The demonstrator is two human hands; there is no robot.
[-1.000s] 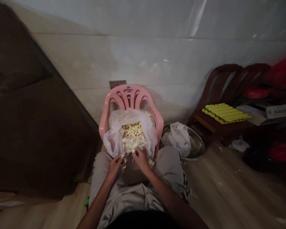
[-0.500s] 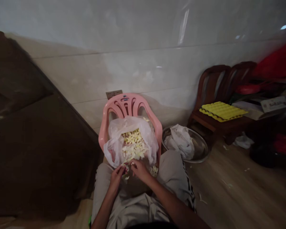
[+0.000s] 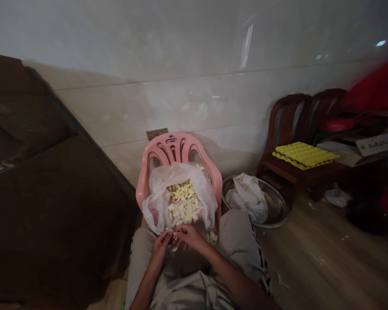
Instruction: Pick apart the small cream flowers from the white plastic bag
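– Doing what?
– Seemingly picking over a pale blossom (image 3: pixel 174 248), pinched in the left hand (image 3: pixel 161 243), with the right hand (image 3: pixel 190 236) close beside; cannot tell whether gripping
– Needing what next?
– Probably a steady pinch, just before the bag (image 3: pixel 157 204) of white flowers (image 3: pixel 185 209)
– Set where?
– On a pink chair (image 3: pixel 216 177), near tiled wall (image 3: pixel 181 103) and metal basin (image 3: pixel 276 206)

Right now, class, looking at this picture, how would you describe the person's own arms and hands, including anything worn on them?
The left hand and right hand are ungloved. No sleeve covers the left forearm or right forearm, and no watch or bracelet shows. Rings and small markings are too fine to tell.
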